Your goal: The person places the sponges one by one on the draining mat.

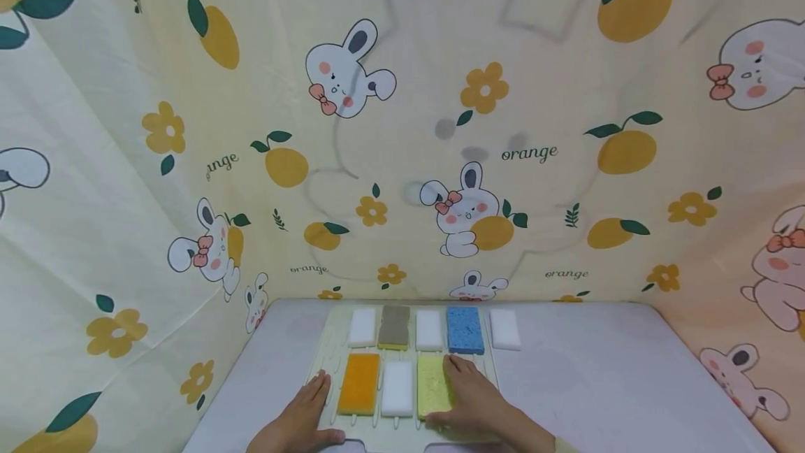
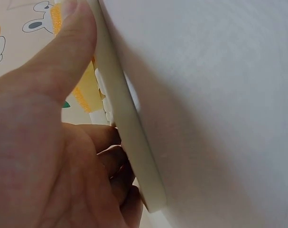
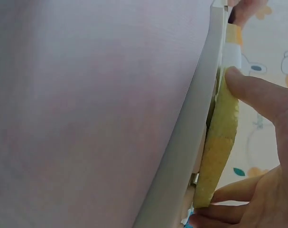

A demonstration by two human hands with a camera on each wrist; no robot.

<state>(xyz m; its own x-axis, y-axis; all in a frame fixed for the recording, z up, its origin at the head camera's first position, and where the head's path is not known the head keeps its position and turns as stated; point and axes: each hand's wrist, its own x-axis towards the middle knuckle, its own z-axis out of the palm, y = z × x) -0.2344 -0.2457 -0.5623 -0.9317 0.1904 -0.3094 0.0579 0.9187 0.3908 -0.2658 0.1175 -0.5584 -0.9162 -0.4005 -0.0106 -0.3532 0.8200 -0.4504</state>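
Observation:
My right hand [image 1: 476, 398] holds a pale yellow sponge [image 1: 431, 384] at the front right of a cream slotted board [image 1: 325, 344]. In the right wrist view, the thumb presses one end of the yellow sponge [image 3: 222, 130] and the fingers are at the other; it lies slightly bowed over the board. My left hand [image 1: 300, 414] rests at the board's left front edge, fingers along the side. Seen from the left wrist, its fingertips touch the board's rim [image 2: 129, 118]. An orange sponge [image 1: 359, 384] and a white sponge [image 1: 397, 389] lie between the hands.
Along the board's back lie a white sponge [image 1: 362, 328], a grey-topped sponge [image 1: 394, 326], another white sponge [image 1: 430, 330] and a blue sponge [image 1: 465, 329]. One white sponge [image 1: 505, 329] lies right of the board on the pale table [image 1: 597, 376]. A printed curtain [image 1: 402, 131] surrounds the table.

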